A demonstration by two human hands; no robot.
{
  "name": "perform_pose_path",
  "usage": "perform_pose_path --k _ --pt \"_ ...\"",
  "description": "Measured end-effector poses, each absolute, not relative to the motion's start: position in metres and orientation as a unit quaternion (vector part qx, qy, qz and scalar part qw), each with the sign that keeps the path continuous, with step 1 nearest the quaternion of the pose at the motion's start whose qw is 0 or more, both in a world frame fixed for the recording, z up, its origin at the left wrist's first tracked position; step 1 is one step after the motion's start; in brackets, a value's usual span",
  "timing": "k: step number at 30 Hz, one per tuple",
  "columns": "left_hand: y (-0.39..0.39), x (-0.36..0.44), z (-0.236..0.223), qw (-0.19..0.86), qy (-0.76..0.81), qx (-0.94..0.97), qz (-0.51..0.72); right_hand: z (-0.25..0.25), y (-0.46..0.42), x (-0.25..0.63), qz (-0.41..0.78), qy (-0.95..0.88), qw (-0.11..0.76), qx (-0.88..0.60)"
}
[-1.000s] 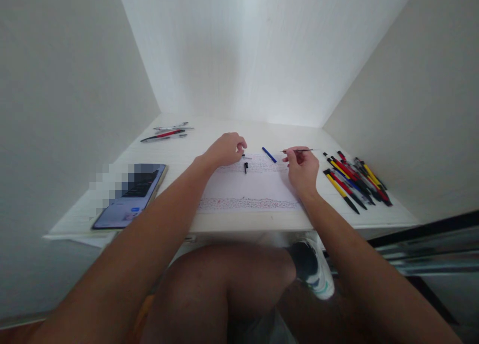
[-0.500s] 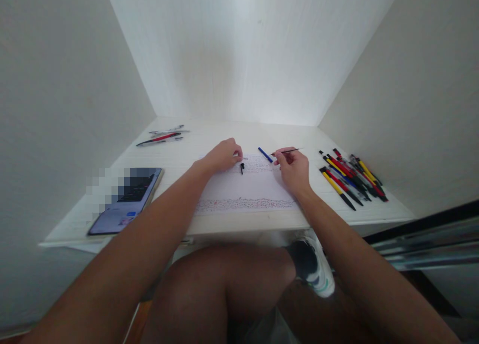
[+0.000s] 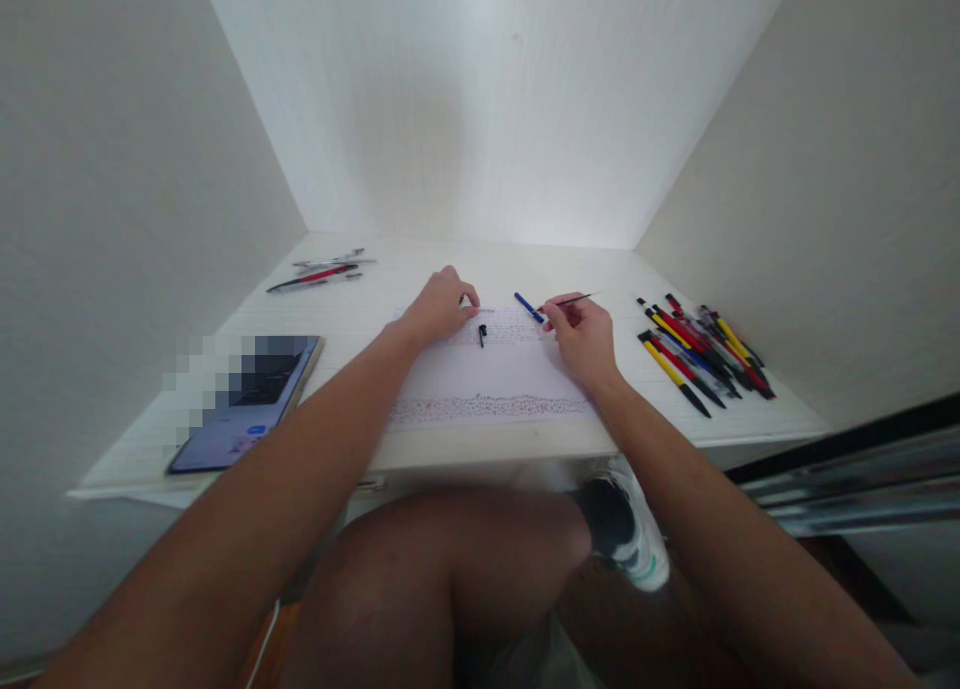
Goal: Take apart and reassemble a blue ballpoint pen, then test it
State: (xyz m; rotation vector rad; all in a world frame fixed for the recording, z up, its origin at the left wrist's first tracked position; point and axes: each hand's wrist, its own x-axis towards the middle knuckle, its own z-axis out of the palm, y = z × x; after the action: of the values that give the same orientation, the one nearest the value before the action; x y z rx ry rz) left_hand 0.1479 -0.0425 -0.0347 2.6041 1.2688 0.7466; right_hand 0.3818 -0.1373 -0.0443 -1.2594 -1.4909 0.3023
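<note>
My left hand (image 3: 444,306) is at the upper left of the written sheet of paper (image 3: 487,371), thumb and forefinger drawn together. A thin greyish piece (image 3: 486,311) shows at their tips; what they grip is too small to make out. Between thumb and fingers, my right hand (image 3: 583,337) pinches a slim dark pen refill (image 3: 576,300), its light end pointing right. Just left of those fingertips lies a blue pen barrel (image 3: 525,303), slanting across the paper's top edge. A small black pen part with a clip (image 3: 482,335) rests on the sheet between both hands.
Several red, yellow, blue and black pens (image 3: 694,349) lie heaped at the right. A few pens (image 3: 319,275) are at the back left. A phone (image 3: 251,409) lies by my left forearm. Walls enclose the white desk (image 3: 420,254) at the back and sides.
My left forefinger has straightened a little near the thin piece. The right hand still holds the refill, its fingertips now closer to the blue barrel. The whole view has shifted slightly.
</note>
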Motion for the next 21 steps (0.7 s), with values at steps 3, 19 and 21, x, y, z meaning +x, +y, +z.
perform_pose_path --k 3,19,21 --pt "-0.039 0.147 -0.039 0.065 0.437 0.859 0.259 -0.044 -0.138 0.381 0.129 -0.635 0.55 -0.527" --pt "-0.034 0.158 -0.05 0.025 0.415 0.889 0.192 -0.049 -0.134 0.384 0.131 -0.648 0.525 -0.536" --pt "-0.036 0.162 -0.051 -0.014 0.424 0.89 0.165 -0.05 -0.133 0.383 0.166 -0.636 0.535 -0.531"
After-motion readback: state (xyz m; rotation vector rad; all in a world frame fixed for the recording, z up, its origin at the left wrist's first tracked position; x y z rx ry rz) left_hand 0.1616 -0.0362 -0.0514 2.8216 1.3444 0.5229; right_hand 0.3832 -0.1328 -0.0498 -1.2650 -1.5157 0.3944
